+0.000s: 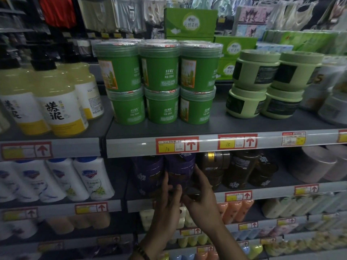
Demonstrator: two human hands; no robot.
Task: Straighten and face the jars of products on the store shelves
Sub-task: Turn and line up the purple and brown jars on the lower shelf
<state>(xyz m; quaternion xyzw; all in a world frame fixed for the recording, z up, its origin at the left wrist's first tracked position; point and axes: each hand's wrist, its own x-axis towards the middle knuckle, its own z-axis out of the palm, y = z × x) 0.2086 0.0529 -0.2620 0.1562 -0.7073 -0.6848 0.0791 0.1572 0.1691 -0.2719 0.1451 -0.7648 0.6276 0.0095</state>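
Note:
On the second shelf a dark purple jar (180,170) stands at the front, and both my hands hold it. My left hand (168,196) grips its left side and lower front. My right hand (200,190) curls round its right side. A second purple jar (148,169) stands just to its left. Brown jars (236,171) stand to the right. On the shelf above, green jars (159,81) are stacked two high, and pale green jars (262,85) are stacked beside them.
Yellow pump bottles (56,102) fill the upper left and white bottles (75,177) the shelf below. Red price tags (177,145) line the grey shelf edges. Pink tubs (315,162) sit at the right. Lower shelves hold orange and yellow bottles.

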